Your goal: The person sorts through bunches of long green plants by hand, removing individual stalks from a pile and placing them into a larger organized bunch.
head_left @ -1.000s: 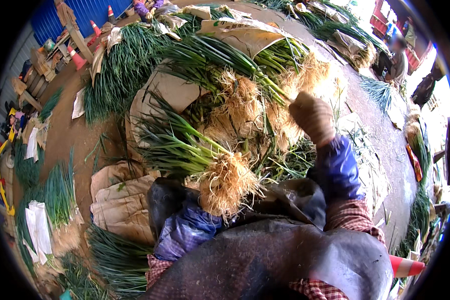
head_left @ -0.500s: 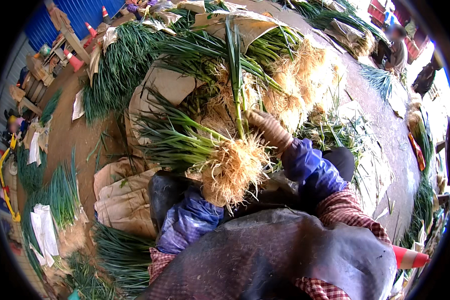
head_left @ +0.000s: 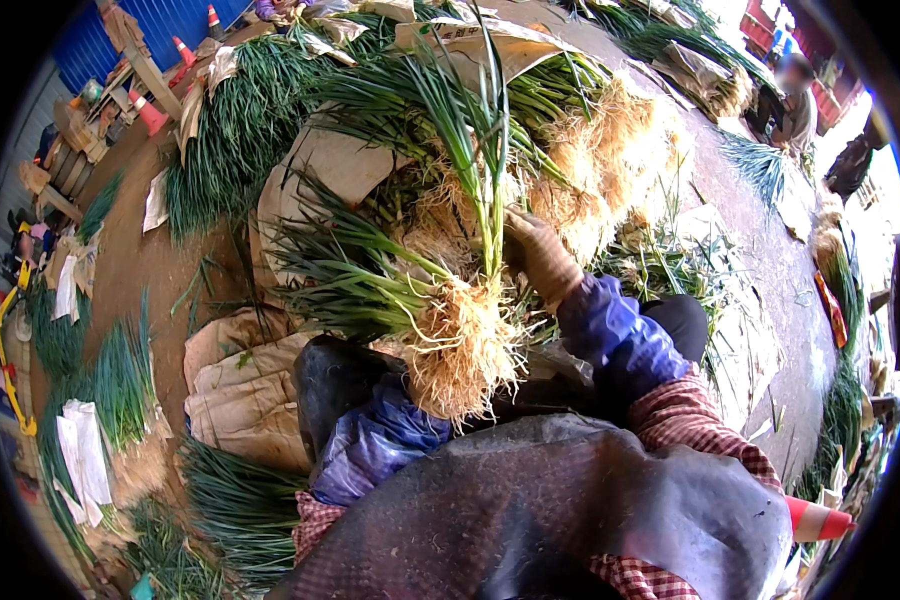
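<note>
Seen from above, the wearer's right forearm (head_left: 620,335) reaches up and leftward from the lower right, in a shiny blue cover over a checked sleeve. The right hand (head_left: 542,258), apparently gloved, points inward, its fingers bent and fingertips partly hidden. The left forearm (head_left: 385,440), likewise covered, angles up and rightward; the left hand is hidden.

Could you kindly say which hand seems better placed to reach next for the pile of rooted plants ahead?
Probably the right hand: it is nearer that pile, while the left hand is hidden by roots.
</note>
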`<state>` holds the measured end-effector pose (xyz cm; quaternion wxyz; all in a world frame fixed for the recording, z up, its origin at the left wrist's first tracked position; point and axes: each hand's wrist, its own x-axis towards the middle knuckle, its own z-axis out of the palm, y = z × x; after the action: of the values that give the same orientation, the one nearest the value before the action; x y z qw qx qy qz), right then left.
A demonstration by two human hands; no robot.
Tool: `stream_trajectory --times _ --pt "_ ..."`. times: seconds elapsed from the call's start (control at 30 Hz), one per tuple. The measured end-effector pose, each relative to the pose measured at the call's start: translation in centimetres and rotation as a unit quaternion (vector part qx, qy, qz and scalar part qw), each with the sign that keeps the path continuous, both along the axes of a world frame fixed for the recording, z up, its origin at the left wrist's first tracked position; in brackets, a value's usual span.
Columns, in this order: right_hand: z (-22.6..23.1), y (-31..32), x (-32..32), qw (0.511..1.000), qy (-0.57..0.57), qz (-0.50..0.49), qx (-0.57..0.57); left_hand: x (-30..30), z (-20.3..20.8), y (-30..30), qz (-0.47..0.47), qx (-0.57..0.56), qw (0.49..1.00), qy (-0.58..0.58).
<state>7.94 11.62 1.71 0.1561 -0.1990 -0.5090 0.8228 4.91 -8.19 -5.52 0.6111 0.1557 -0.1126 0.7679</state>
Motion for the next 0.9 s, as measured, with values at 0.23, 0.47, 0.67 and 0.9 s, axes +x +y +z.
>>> stream_trajectory --times 0.23,0.47,0.67,0.9 --pt "-0.5 0.3 -1.5 0.994 0.034 0.007 -0.099 0.4 0.8 -1.4 0.049 -0.144 0.986 0.069" --pt "-3.3 -0.4 4.7 0.981 0.096 0.045 -0.165 -0.8 2.5 -0.9 0.137 -0.112 0.984 0.027" --pt "-3.2 1.9 11.8 0.99 0.108 0.023 -0.09 -0.9 2.2 -0.6 0.173 -0.126 0.976 0.032" --pt "-2.1 3.4 12.4 0.74 -0.22 -0.106 0.627 -0.3 3.2 -0.6 0.124 -0.17 0.977 0.033"
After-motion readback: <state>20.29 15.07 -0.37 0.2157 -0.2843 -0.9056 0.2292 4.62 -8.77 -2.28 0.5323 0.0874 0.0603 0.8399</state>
